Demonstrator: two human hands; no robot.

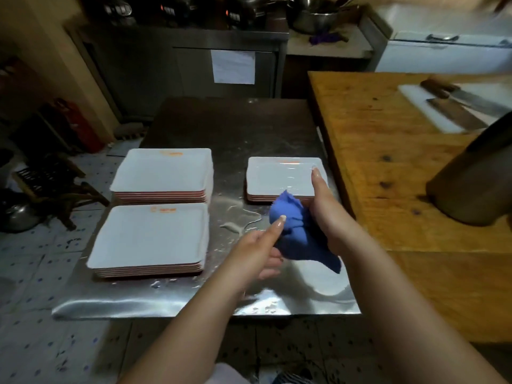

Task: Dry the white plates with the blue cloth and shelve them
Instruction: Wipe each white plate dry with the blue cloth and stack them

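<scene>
Two hands bunch a blue cloth (299, 234) over a wet steel table (194, 300).
Left hand (257, 250) pinches it, right hand (327, 209) cups it, likely gathering it before wiping the wet plates (279, 176) just behind; two stacks (155, 212) wait left.

Shiny sheet-metal tabletop (235, 128), smooth, wet with glinting puddles toward its near edge. Glossy white plates (282, 176) with matt reddish undersides, stacked by its left and right edges. Soft, nubby blue cloth (296, 234), crumpled. Worn matt wooden counter (388, 167) along the right edge, stained.
</scene>
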